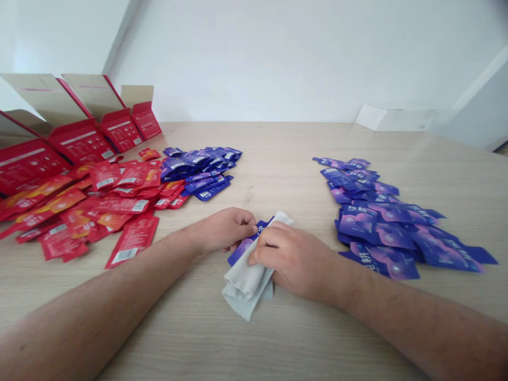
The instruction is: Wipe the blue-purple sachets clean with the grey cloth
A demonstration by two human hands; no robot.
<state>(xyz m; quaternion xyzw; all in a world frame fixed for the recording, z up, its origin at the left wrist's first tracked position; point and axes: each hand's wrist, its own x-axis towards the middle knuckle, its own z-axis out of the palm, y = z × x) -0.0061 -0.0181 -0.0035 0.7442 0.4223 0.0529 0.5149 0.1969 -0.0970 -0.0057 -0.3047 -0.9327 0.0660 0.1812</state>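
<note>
left hand (224, 230): fingers curled, pinching blue packet (243, 250) | right hand (296, 259): fingers bent, pressing grey cloth (245, 278) over the packet | spot: low middle, on wood table (278, 148) | red packets (107, 206) left, purple packets (381, 227) right | red boxes (79, 140) upper left

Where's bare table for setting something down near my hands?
Bare wood lies between the blue packets and the purple packets, above the gray cloth, and below your left hand and right hand. The far left is crowded, where red packets meet the red boxes.
</note>
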